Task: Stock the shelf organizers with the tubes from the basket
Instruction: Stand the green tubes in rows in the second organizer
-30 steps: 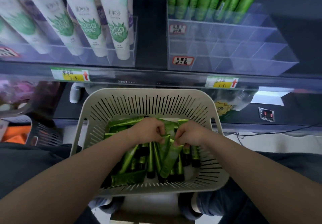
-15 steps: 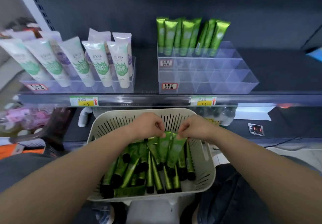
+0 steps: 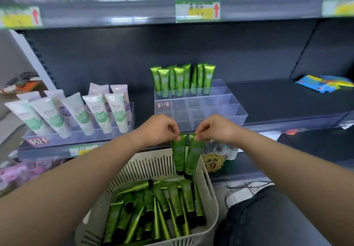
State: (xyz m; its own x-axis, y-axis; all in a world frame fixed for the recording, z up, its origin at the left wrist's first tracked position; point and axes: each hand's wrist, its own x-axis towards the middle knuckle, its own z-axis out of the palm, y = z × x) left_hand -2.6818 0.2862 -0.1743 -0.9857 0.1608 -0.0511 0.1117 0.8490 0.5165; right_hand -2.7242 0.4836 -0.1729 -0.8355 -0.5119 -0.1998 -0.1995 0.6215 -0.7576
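Tubes hang cap-down above the basket point(image 3: 207, 186): left hand point(image 3: 160, 128) pinches one tube point(image 3: 179, 152), right hand point(image 3: 216, 128) pinches another tube point(image 3: 193, 154).

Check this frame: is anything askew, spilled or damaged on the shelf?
Nothing looks spilled or damaged. The white tubes in the left organizer lean at uneven angles, fanned leftward, while the green tubes in the divided organizer stand straight. Blue packets lie loose on the shelf at right.
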